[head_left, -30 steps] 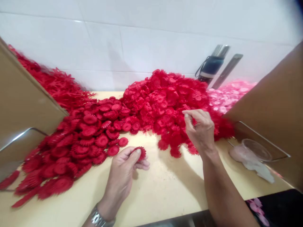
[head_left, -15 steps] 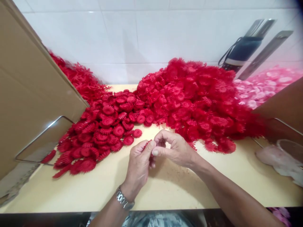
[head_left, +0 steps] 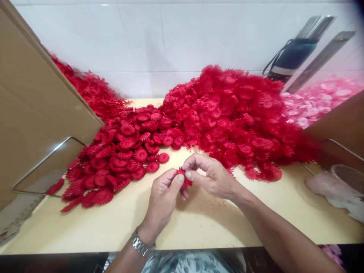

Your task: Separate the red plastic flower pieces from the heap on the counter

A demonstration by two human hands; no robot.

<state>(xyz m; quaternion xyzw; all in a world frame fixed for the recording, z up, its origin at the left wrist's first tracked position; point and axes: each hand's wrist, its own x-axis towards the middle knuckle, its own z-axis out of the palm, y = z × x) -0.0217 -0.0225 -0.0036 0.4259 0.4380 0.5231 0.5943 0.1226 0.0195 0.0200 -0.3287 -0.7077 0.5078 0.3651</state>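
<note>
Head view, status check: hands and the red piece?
Left hand and right hand both pinching one red flower piece above the table. Red piles behind, nothing in the way.

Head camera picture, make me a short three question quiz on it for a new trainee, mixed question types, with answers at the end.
1. True or false: both hands meet on one red flower piece above the table.
2. Which wrist wears the metal watch? A: left. B: right. C: neither.
3. Fill in: behind the big red pile, at far right, lies a heap of ____ pieces.

Key:
1. True. The left hand and the right hand pinch it between their fingertips.
2. A.
3. Pink.
</note>
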